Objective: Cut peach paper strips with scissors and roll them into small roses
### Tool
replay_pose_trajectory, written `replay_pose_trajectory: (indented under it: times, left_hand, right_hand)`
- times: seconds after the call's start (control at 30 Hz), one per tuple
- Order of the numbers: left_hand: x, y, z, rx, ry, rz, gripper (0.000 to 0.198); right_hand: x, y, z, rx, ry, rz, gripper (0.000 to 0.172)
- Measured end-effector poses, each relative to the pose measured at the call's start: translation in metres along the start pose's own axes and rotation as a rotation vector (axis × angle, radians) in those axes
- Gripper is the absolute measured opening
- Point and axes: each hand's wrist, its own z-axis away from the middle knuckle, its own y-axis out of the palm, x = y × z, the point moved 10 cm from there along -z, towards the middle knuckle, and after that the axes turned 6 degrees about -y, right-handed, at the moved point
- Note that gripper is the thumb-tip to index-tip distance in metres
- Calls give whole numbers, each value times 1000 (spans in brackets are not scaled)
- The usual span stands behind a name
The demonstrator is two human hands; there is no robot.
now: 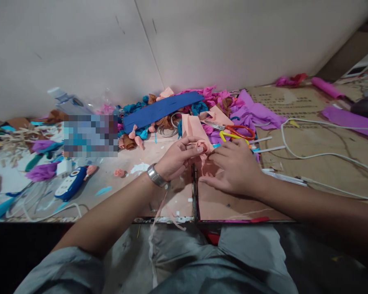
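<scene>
A small peach paper rose (202,146) is pinched between the thumb and fingers of my left hand (181,157), which wears a metal watch. My right hand (233,166) is just right of the rose, its fingers bent toward the peach paper below the bloom and its thumb apart; whether it grips the paper I cannot make out. Behind the rose lies a peach paper strip (191,125). Orange-handled scissors (241,131) and a yellow-handled pair rest beyond my right hand. Thin peach strips (173,216) hang at the table's front edge.
A blue paper strip (162,109) lies on heaped coloured crepe paper. At left are a blue-and-white device (71,183), a plastic bottle (69,102) and wooden sticks. A white cable (325,155) loops over cardboard (276,107) at right. The wall stands behind.
</scene>
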Motion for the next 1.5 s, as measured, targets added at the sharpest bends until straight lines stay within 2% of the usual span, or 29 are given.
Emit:
replay_pose_trajectory:
  times: [0.07,0.17,0.37,0.47,0.97,1.13,1.2,1.33,1.37,1.5]
  left_hand:
    - [0,2,1,3,-3,-8,40]
    - [0,4,1,13,1,-29,41]
    - [0,8,1,51,19,-18,40]
    - [-2,7,1,45,21,-26,38]
    - [-6,-10,-5,-37,50,-57,37]
    - [-11,-16,-7,-58,76,-23,36]
    - [-10,-13,-6,-50,72,-36,38]
    - [-4,0,-2,24,25,-61,35]
    - [-2,3,-1,37,13,-61,34]
    - [-2,4,1,41,14,-55,33]
  right_hand:
    - [-3,-7,0,-36,32,56,59]
    - [-4,-10,-1,-52,46,108,58]
    - [-6,-6,-1,-27,60,143,30]
    - [-7,-5,-1,-30,73,147,24]
    - [-23,-10,-2,-37,94,187,25]
    - [-21,-7,-3,-40,52,144,25]
    - [-20,-6,-2,-50,46,116,30]
    - [-22,-1,-1,-47,75,68,58]
    - [-22,0,-1,-45,80,57,61]
    - [-23,0,0,-70,77,24,48]
